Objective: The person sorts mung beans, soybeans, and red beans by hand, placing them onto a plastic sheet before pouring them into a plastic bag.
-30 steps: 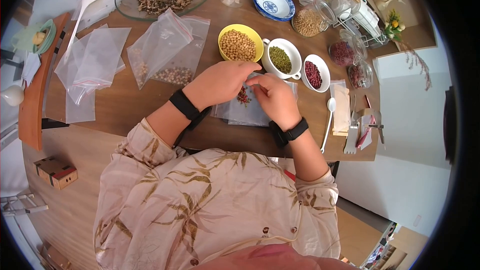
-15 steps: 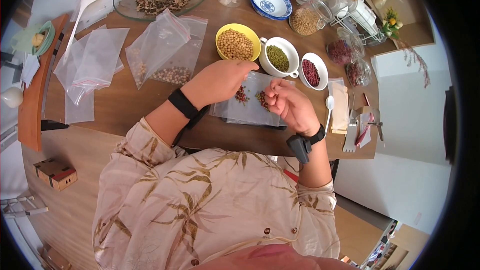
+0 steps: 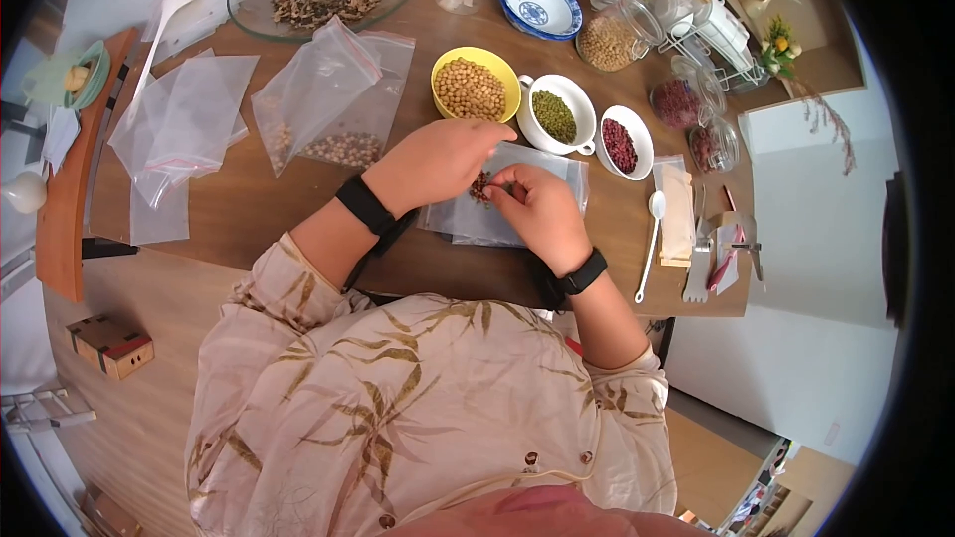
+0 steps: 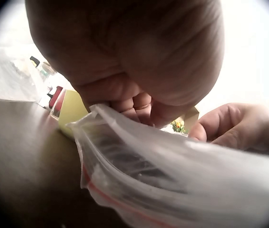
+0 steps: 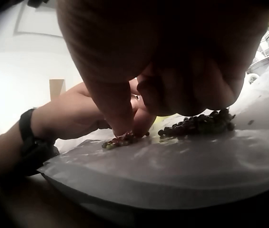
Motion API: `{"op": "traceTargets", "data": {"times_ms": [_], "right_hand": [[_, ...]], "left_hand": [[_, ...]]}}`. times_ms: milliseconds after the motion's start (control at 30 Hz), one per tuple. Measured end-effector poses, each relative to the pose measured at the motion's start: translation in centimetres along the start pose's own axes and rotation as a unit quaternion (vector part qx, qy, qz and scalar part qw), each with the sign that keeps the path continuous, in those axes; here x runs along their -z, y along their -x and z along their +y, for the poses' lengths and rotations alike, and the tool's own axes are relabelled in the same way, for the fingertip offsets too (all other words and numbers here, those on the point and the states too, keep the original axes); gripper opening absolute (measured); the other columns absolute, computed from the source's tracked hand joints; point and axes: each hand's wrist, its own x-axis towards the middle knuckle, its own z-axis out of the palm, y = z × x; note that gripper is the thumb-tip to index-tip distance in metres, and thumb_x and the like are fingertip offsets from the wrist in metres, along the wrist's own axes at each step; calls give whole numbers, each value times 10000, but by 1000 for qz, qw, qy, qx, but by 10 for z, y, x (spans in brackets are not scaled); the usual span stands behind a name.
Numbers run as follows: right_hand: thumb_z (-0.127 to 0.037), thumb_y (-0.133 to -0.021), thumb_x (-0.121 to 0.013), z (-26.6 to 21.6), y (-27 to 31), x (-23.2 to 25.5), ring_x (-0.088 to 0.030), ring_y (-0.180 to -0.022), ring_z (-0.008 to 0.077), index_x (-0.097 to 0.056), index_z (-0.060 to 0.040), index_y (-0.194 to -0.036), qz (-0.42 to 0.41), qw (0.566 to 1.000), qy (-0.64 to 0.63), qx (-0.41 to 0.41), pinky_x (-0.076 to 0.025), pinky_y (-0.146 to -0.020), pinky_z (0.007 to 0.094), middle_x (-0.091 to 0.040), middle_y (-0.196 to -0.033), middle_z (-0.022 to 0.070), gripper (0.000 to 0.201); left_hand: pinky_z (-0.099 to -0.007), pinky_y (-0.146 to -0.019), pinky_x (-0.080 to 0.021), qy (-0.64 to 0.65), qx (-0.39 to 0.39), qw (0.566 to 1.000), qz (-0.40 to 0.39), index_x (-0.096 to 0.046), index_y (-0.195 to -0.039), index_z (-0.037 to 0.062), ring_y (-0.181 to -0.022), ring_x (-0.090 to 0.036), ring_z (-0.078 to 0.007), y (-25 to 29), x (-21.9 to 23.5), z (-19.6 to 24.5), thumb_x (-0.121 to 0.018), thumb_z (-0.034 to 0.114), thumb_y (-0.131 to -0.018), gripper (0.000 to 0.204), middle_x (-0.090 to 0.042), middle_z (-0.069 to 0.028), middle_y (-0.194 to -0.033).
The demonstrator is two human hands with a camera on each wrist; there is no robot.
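A clear zip bag [image 3: 569, 179] lies flat on the table in front of the person, with mixed red and green beans [image 3: 479, 189] on it. Over the bag's left part is the left hand [image 3: 430, 164], its fingers bent; what they hold is hidden. In the left wrist view a zip bag's mouth [image 4: 125, 175], with a red seal line, stands beneath that palm. The right hand [image 3: 547, 217] pinches at the small pile with thumb and index finger. Seen from the right wrist, a darker bean pile [image 5: 198, 124] lies under the other curled fingers, beside the smaller pile [image 5: 121, 141].
Behind the hands stand a yellow bowl of chickpeas [image 3: 470, 88], a white bowl of green beans [image 3: 553, 117] and one of red beans [image 3: 619, 147]. Partly filled bags [image 3: 343, 119] lie left. A white spoon [image 3: 652, 229] lies right. Jars [image 3: 617, 35] stand behind.
The right hand drew back to the right with its palm turned up, then returned left over the bag, palm down, fingertips at the beans. The left hand has stayed nearly still.
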Motion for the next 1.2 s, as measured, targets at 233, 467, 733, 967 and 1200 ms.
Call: {"op": "traceTargets", "data": {"times_ms": [233, 467, 733, 967, 1200], "right_hand": [[-172, -1006, -751, 18, -3, -3, -697, -746, 258, -771, -29, -1035, -15, 1000, -24, -8, -542, -688, 413, -749, -883, 115, 147], [-141, -1105, -629, 40, 6, 35, -692, -896, 111, -675, -67, -1156, -144, 755, -620, -157, -511, -674, 212, -760, -1113, 57, 100], [-121, -1101, -651, 29, -4, 23, -700, -955, 117, -692, -58, -1224, -126, 763, -624, -116, -548, -798, 254, -744, -1146, 38, 144], [-118, -1001, -788, 9, -12, 5, -672, -778, 161, -788, -57, -1132, -29, 998, -57, -3, -526, -696, 356, -710, -906, 74, 144], [-123, -943, -800, 12, -16, -6, -698, -760, 334, -792, -83, -1129, 37, 996, -7, 77, -550, -711, 459, -729, -910, 163, 190]], "left_hand": [[-524, -957, -585, 11, 2, 1000, -6, -707, -1372, 50, -1127, -739, -425, 0, 3, 4, -649, 118, -1065, 321, -776, -222, -1199], [-523, -960, -584, 15, 2, 1000, -8, -700, -1375, 43, -1125, -737, -429, -1, 0, 1, -649, 100, -1059, 326, -768, -232, -1206], [-518, -951, -590, 16, 0, 1000, -1, -693, -1382, 37, -1125, -739, -429, 0, 1, 1, -658, 64, -1031, 353, -767, -234, -1203], [-545, -927, -590, 25, 11, 1000, 2, -662, -1407, 21, -1076, -746, -443, -1, 4, 4, -607, 68, -1012, 402, -775, -249, -1145], [-500, -899, -602, 26, 6, 1000, -2, -640, -1460, 35, -1023, -754, -393, -1, 2, 1, -582, 20, -992, 472, -761, -189, -1089]]}}
